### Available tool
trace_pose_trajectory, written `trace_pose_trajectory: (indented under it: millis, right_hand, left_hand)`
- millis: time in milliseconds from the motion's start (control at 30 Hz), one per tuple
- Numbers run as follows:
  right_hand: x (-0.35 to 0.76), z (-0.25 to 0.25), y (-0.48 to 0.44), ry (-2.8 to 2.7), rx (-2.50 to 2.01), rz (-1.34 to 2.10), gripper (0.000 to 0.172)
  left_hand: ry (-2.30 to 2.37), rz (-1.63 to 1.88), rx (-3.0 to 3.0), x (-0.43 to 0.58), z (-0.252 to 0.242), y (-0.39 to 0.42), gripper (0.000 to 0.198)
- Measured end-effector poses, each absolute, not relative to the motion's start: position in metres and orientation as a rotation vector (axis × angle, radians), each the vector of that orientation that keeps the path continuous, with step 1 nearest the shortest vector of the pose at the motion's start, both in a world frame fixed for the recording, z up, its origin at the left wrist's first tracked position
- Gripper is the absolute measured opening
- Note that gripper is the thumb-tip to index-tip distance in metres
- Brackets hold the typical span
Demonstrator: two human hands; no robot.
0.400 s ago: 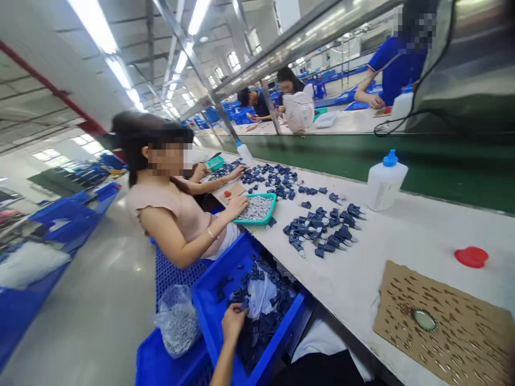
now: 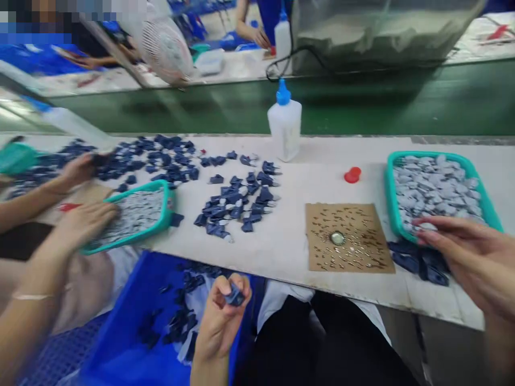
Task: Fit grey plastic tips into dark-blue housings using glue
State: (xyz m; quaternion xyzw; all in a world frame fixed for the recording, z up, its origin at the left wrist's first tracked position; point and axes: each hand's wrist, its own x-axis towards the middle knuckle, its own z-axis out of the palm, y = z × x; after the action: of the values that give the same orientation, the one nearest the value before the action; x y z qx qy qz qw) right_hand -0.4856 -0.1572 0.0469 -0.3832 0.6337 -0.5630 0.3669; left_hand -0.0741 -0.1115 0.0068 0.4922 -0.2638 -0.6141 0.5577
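Note:
Between thumb and fingers, my left hand (image 2: 223, 316) pinches a small dark blue plastic piece (image 2: 234, 295) above the near table edge. My right hand (image 2: 470, 249) pinches a small pale grey piece (image 2: 426, 227) at the near rim of a green basket (image 2: 438, 154) full of similar pieces. Several dark blue pieces (image 2: 418, 262) lie under that hand, beside the basket. A brown cardboard sheet (image 2: 322, 214) dotted with brownish marks holds a round shiny cap-like item (image 2: 337, 238) at its middle. A pile of dark blue pieces with pale tips (image 2: 237, 201) lies left of it.
A white bottle with a blue cap (image 2: 285, 126) stands at the back; a red round item (image 2: 352, 175) lies right of it. A blue bin (image 2: 124, 311) with dark pieces sits below the table edge. On the left, a co-worker's hand (image 2: 86, 220) rests at another green basket (image 2: 161, 214).
The view has swung right and down. My left hand has risen from the blue bin with a dark blue piece. My right hand and the right-hand basket have come into view.

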Motion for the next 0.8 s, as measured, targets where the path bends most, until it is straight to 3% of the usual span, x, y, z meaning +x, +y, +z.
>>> trace_pose_trajectory:
  millis: [167,300,467,667,800]
  right_hand:
    - [-0.457,0.054,-0.153,1.568,-0.795,-1.218,0.038]
    - [-0.443,0.061,-0.152,1.5,-0.737,-1.11,0.031]
    - [-0.432,0.059,-0.151,1.46,-0.714,-1.061,0.039]
    - [-0.421,0.054,-0.158,1.328,-0.576,-1.051,0.024]
    - [-0.416,0.052,-0.162,1.303,-0.434,-1.018,0.028]
  left_hand:
    - [-0.659,-1.678,0.889,-0.156,0.005,-0.156,0.035]
    - [-0.678,-1.841,0.794,-0.191,0.011,-0.167,0.048]
    - [-0.469,-2.135,0.657,-0.205,0.017,-0.162,0.029]
    - [-0.436,-2.123,0.606,-0.204,0.008,-0.16,0.028]
    - [-0.487,-2.021,0.657,-0.203,0.002,-0.161,0.035]
